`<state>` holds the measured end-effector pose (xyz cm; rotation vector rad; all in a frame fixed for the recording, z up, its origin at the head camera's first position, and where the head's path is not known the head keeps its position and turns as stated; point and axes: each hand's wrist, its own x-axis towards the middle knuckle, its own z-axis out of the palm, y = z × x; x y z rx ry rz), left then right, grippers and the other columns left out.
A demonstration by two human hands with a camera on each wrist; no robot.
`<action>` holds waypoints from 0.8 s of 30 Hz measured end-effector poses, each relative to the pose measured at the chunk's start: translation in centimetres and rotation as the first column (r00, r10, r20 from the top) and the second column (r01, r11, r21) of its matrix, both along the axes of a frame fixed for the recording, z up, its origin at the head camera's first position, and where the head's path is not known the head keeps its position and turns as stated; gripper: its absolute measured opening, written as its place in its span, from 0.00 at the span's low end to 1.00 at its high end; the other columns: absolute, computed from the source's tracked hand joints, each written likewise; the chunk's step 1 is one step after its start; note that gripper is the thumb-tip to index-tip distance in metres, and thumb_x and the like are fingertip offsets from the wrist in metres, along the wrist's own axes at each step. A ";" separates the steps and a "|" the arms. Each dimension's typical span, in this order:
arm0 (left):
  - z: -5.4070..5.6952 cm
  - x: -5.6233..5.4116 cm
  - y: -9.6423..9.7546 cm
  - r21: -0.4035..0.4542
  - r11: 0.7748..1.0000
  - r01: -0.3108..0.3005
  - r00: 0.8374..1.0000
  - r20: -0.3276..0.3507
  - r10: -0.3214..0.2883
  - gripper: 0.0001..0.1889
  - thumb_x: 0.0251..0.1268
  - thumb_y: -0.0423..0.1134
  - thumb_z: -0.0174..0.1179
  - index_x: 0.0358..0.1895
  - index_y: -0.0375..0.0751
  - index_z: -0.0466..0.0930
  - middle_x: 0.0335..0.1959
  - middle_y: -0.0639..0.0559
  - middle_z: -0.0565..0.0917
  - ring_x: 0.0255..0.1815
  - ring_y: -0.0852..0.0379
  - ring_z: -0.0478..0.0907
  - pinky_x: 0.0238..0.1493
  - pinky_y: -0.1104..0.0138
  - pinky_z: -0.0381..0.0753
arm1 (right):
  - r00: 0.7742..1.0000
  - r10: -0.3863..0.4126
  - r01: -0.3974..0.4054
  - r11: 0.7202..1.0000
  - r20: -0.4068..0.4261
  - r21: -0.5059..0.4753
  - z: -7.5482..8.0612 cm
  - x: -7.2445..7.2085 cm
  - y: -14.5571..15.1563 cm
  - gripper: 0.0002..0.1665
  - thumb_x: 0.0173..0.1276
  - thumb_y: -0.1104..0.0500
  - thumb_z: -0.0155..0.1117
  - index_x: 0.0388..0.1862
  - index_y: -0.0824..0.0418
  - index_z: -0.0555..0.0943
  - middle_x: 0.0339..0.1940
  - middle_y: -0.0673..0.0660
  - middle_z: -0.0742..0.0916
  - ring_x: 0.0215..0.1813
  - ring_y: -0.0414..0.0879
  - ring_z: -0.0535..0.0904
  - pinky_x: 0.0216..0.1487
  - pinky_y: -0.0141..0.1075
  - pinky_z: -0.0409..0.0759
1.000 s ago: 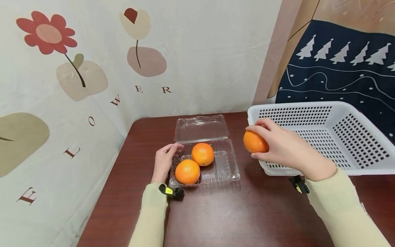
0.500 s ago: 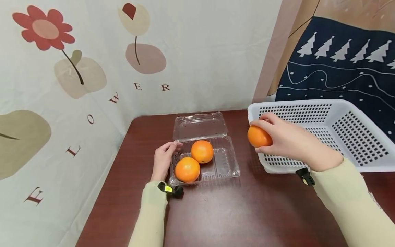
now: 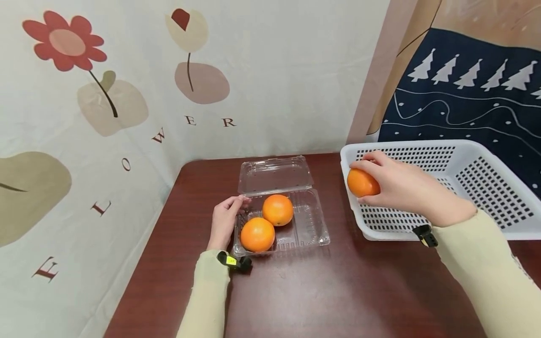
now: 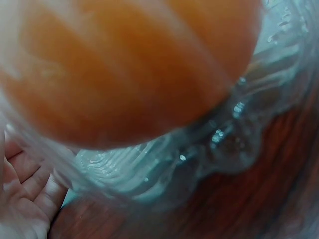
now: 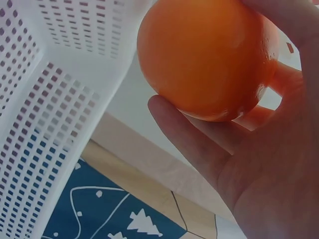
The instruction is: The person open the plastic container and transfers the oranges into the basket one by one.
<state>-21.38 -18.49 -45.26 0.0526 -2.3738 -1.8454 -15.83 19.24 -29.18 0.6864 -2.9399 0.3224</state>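
In the head view my right hand (image 3: pixel 399 183) grips an orange (image 3: pixel 362 182) over the left rim of a white plastic basket (image 3: pixel 427 234). The right wrist view shows fingers curled round that orange (image 5: pixel 204 55), with the basket wall (image 5: pixel 94 114) beside it. My left hand (image 3: pixel 225 220) pinches the left edge of a clear plastic clamshell box (image 3: pixel 308 225), its lid (image 3: pixel 274 174) folded back flat. Two more oranges sit in the left part of the box, a front one (image 3: pixel 257 234) and a back one (image 3: pixel 277 210). Up close in the left wrist view, an orange (image 4: pixel 129 69) shows through the plastic.
The box and basket stand on a dark red-brown table (image 3: pixel 296 295), with a strip of tabletop between them. A printed cloth (image 3: pixel 274 84) hangs along the back and left edges. Each wrist carries a small black camera strap.
My right hand has carried the orange to the right and slightly up, from beside the basket to over its left rim. My left hand and the box have stayed put.
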 end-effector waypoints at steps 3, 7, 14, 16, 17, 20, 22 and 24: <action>-0.1 0.0 0.0 0.005 1.000 0.005 1.000 -0.006 -0.005 0.19 0.58 0.56 0.54 0.36 0.45 0.83 0.34 0.51 0.84 0.35 0.56 0.78 0.39 0.64 0.77 | 1.000 -0.004 0.004 1.000 0.006 0.015 -0.1 -0.2 0.2 0.37 0.46 0.48 0.70 0.57 0.53 0.71 0.52 0.55 0.71 0.37 0.47 0.75 0.33 0.40 0.76; -0.1 0.1 0.0 0.005 1.000 0.014 1.000 -0.006 -0.014 0.19 0.59 0.55 0.54 0.37 0.44 0.83 0.34 0.51 0.83 0.36 0.55 0.78 0.39 0.65 0.77 | 1.000 0.008 -0.008 1.000 0.022 0.019 -0.3 -0.4 0.4 0.37 0.47 0.48 0.70 0.58 0.52 0.71 0.52 0.56 0.71 0.38 0.48 0.75 0.35 0.42 0.77; -0.1 0.1 0.2 0.016 1.000 0.023 1.000 0.004 -0.024 0.20 0.58 0.56 0.54 0.38 0.44 0.83 0.35 0.51 0.83 0.37 0.55 0.78 0.40 0.66 0.77 | 0.998 0.006 -0.008 0.999 0.055 0.039 -0.6 -0.6 0.9 0.34 0.50 0.47 0.68 0.58 0.48 0.70 0.53 0.56 0.69 0.41 0.49 0.74 0.36 0.42 0.76; -0.1 0.0 0.2 0.023 0.999 0.025 1.000 0.001 -0.025 0.20 0.58 0.56 0.54 0.38 0.44 0.83 0.35 0.50 0.83 0.37 0.55 0.78 0.39 0.66 0.77 | 0.998 0.003 -0.005 1.000 0.064 0.024 -0.8 -0.8 0.9 0.34 0.50 0.48 0.68 0.58 0.49 0.70 0.54 0.57 0.69 0.41 0.50 0.74 0.37 0.43 0.77; -0.1 0.0 0.2 0.025 0.999 0.024 1.000 0.000 -0.024 0.20 0.58 0.56 0.54 0.37 0.44 0.83 0.35 0.50 0.83 0.37 0.55 0.78 0.39 0.66 0.77 | 0.998 0.003 -0.004 1.000 0.065 0.017 -0.8 -0.9 0.9 0.35 0.49 0.48 0.68 0.58 0.50 0.70 0.54 0.57 0.69 0.41 0.50 0.74 0.38 0.43 0.76; -0.2 0.0 0.2 0.034 0.999 0.020 1.000 -0.009 -0.020 0.19 0.58 0.56 0.54 0.37 0.43 0.83 0.35 0.50 0.83 0.36 0.55 0.78 0.39 0.65 0.77 | 0.998 -0.004 0.002 1.000 0.067 0.018 -1.0 -1.2 1.1 0.36 0.47 0.48 0.70 0.57 0.52 0.70 0.52 0.56 0.70 0.39 0.49 0.75 0.36 0.43 0.76; -0.2 0.0 0.1 0.037 0.999 0.017 1.000 -0.015 -0.016 0.19 0.58 0.55 0.55 0.36 0.43 0.83 0.34 0.50 0.83 0.36 0.54 0.78 0.39 0.65 0.77 | 0.997 -0.011 0.008 0.999 0.070 0.032 -1.2 -1.4 1.3 0.37 0.46 0.48 0.71 0.57 0.53 0.70 0.51 0.56 0.71 0.37 0.48 0.75 0.35 0.42 0.76; -0.2 0.0 0.1 0.035 0.999 0.013 1.000 -0.020 -0.012 0.19 0.58 0.55 0.55 0.36 0.43 0.83 0.34 0.50 0.83 0.36 0.54 0.78 0.39 0.65 0.77 | 0.997 -0.021 0.017 0.998 0.079 0.052 -1.3 -1.6 1.5 0.37 0.45 0.48 0.71 0.56 0.53 0.71 0.50 0.55 0.71 0.36 0.47 0.74 0.34 0.41 0.75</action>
